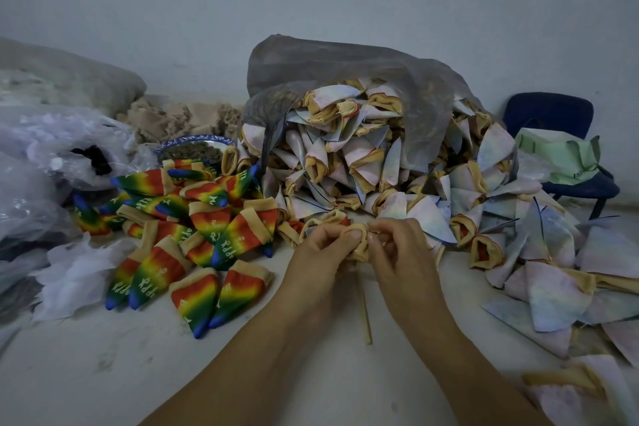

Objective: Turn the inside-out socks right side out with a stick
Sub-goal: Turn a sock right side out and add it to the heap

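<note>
By sock-filled bag [345,69], left hand [320,249] and right hand [397,252] tight on one sock [356,235], perhaps over stick [364,308].

Tan-cuffed sock [358,240] is sitting bunched at frame centre, on the top end of the thin pale stick [364,308], which is pointing down toward the lower centre. Inside-out socks [363,156], pale pink-blue with tan cuffs, are lying heaped from centre to right. Rainbow socks [193,235], right side out, are lying piled left of centre.
</note>
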A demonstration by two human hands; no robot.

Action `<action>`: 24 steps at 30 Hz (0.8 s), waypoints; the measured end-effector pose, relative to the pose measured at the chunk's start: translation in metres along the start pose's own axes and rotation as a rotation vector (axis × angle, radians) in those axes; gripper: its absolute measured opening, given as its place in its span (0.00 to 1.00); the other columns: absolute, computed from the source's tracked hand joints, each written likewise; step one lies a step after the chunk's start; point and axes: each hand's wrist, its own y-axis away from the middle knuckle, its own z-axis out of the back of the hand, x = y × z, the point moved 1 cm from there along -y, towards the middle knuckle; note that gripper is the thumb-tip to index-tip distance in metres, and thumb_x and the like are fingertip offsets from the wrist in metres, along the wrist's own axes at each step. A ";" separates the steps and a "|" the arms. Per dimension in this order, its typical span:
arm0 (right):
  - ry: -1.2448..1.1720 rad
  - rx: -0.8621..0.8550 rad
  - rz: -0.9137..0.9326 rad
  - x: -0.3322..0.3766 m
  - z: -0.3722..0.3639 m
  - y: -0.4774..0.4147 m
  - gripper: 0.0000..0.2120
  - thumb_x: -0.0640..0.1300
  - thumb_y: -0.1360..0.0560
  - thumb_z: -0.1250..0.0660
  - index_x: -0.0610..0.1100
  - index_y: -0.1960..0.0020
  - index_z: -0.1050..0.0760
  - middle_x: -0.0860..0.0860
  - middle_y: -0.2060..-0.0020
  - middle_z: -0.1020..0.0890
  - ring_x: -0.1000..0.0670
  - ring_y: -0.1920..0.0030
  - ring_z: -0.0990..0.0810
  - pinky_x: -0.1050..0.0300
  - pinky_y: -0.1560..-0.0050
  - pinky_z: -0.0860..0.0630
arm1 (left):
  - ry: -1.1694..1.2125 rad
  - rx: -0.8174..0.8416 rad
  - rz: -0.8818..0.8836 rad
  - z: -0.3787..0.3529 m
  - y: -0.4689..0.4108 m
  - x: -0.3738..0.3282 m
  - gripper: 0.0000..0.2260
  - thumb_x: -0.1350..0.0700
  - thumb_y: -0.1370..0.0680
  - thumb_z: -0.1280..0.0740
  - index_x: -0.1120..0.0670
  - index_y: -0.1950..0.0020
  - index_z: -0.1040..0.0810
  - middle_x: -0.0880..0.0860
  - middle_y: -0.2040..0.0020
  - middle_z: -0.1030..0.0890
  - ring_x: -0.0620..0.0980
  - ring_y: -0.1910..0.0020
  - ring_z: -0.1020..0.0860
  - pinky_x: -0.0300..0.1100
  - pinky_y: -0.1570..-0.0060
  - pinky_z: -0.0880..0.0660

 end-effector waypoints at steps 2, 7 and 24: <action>0.032 -0.065 0.020 0.007 0.000 0.003 0.08 0.47 0.22 0.37 0.47 0.45 0.26 0.54 0.52 0.32 0.58 0.57 0.26 0.70 0.65 0.29 | 0.037 -0.057 -0.018 -0.001 0.000 -0.001 0.04 0.58 0.22 0.31 0.57 0.50 0.20 0.63 0.45 0.19 0.64 0.42 0.21 0.60 0.38 0.25; 0.183 -0.099 0.147 0.018 -0.009 0.008 0.09 0.43 0.26 0.31 0.44 0.47 0.24 0.48 0.51 0.27 0.55 0.57 0.26 0.68 0.62 0.27 | 0.105 -0.113 -0.034 0.000 0.001 -0.002 0.03 0.59 0.23 0.31 0.56 0.50 0.21 0.57 0.53 0.18 0.52 0.55 0.21 0.45 0.55 0.23; 0.085 -0.149 0.072 0.013 0.003 -0.003 0.08 0.35 0.26 0.32 0.40 0.48 0.23 0.55 0.53 0.27 0.58 0.55 0.27 0.63 0.55 0.25 | 0.504 0.117 0.057 -0.009 0.005 -0.004 0.09 0.63 0.21 0.36 0.61 0.51 0.15 0.60 0.49 0.15 0.52 0.50 0.16 0.39 0.55 0.20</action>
